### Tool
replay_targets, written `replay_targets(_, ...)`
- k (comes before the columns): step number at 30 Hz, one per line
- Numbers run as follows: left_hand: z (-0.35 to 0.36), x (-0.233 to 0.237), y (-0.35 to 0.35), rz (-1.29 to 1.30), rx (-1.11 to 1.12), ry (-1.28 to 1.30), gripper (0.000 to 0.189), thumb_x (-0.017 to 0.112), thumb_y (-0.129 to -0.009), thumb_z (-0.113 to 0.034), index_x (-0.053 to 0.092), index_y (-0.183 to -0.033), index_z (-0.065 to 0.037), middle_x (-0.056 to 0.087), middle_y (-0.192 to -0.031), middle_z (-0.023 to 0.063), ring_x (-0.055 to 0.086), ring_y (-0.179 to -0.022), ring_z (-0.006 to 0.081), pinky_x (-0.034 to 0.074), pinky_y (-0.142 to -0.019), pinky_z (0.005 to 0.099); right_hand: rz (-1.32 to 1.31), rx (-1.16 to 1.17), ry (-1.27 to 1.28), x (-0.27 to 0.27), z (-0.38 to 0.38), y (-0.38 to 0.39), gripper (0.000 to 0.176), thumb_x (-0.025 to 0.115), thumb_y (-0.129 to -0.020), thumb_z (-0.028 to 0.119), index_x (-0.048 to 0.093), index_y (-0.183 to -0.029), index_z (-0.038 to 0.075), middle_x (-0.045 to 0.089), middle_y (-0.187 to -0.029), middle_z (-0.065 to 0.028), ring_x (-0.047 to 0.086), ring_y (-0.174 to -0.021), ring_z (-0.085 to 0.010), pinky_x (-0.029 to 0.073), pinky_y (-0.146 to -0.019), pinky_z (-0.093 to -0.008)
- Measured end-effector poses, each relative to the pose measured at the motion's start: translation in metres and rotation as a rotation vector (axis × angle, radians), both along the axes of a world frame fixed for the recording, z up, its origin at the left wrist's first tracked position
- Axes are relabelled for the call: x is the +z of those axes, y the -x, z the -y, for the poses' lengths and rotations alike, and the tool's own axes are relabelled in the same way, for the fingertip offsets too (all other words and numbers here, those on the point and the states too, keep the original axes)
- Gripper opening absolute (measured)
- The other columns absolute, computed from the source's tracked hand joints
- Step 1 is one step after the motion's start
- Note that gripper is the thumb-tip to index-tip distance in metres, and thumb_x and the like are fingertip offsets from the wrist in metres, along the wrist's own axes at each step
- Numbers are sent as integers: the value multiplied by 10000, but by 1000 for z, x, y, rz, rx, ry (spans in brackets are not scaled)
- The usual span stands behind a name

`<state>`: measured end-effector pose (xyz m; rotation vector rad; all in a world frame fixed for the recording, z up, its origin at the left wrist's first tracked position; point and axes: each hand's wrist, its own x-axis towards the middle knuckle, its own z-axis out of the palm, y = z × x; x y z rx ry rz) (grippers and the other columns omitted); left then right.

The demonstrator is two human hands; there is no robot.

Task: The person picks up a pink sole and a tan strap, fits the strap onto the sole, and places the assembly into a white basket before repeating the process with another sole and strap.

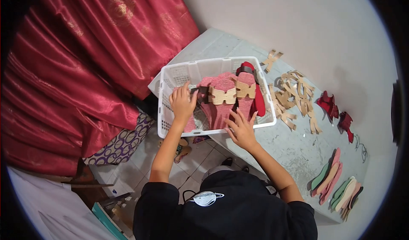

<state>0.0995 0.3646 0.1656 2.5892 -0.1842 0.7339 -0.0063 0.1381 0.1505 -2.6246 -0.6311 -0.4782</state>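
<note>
A white plastic basket (217, 132) holds several pink slippers, one with a woven cream strap (223, 96) and one beside it with a tan strap (246, 90). My left hand (182, 104) is on a pink slipper (189, 124) at the basket's left side, its fingers bent over it and its thumb beside a dark brown strap (200, 94). What lies under the palm is hidden. My right hand (241, 131) rests over the basket's front rim, fingers spread across the lower ends of the pink slippers. A red slipper (259, 104) lies at the right inside the basket.
The basket stands on a grey table (272, 148). To its right lie tan strap pieces (294, 95), dark red pieces (328, 106) and several coloured soles (330, 178). A red curtain (93, 61) hangs at the left; a wall (298, 23) stands behind.
</note>
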Motion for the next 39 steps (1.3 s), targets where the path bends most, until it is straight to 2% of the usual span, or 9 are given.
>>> replay_targets(2,29,13,23,342,-40,-46,425,684,-690,-322,571,-1050,-125,561,-1025,38,499,-943,225,340,-828,361,33,-96,-29,-1,14,1,290,556,-805,263,560,-1079,165,406,-1273,-84,296,-1251,-281,-25,-933,-686)
replay_targets(6,84,7,55,248,-283,-27,424,681,-688,-325,582,-1062,-152,482,-1174,56,442,-1049,235,316,-867,365,19,-231,-6,-2,49,12,304,553,-809,271,551,-1100,186,401,-1280,-82,285,-1259,-284,-54,-926,-688)
replay_targets(8,115,1,67,140,-438,-45,448,673,-687,-304,572,-1106,-181,451,-1223,74,399,-1132,263,249,-938,424,52,-328,-1,-1,69,21,311,553,-810,271,545,-1110,191,399,-1286,-77,285,-1260,-282,-61,-924,-687)
replay_targets(12,180,-11,86,18,-627,-115,487,644,-703,-326,537,-1161,-199,360,-1329,80,303,-1233,269,142,-955,526,38,-548,-6,-11,117,52,309,547,-817,281,543,-1114,197,400,-1288,-69,287,-1260,-278,-66,-924,-684)
replay_targets(15,227,-23,102,-8,-769,-134,501,620,-712,-318,505,-1184,-196,298,-1370,97,256,-1261,284,157,-945,540,37,-699,18,-15,153,84,303,541,-824,288,544,-1113,197,398,-1290,-69,294,-1253,-288,-60,-923,-685)
replay_targets(22,345,-40,148,-8,-1146,-128,475,612,-724,-322,513,-1173,-203,319,-1354,101,261,-1251,295,163,-941,546,-16,-1130,8,-31,230,182,302,528,-822,267,535,-1116,201,395,-1280,-75,300,-1246,-292,-46,-921,-694)
replay_targets(28,429,-48,224,-29,-1490,-119,483,621,-713,-312,499,-1162,-184,350,-1318,98,285,-1234,282,199,-928,537,-53,-1455,-22,-58,273,277,333,532,-781,200,526,-1114,201,385,-1281,-76,287,-1251,-289,-28,-918,-707)
replay_targets(34,460,-72,285,-16,-1651,-229,489,635,-692,-313,503,-1143,-175,374,-1293,105,317,-1209,280,222,-910,532,-207,-1699,-127,-92,296,335,301,545,-746,166,580,-1043,199,407,-1256,-81,272,-1255,-302,-13,-923,-709)
replay_targets(39,461,-83,302,-66,-1722,-288,494,640,-687,-314,501,-1138,-166,387,-1278,106,327,-1195,272,236,-897,530,-353,-1736,-31,-114,299,351,425,550,-700,111,578,-1117,190,325,-1351,-91,95,-1312,-376,-22,-923,-711)
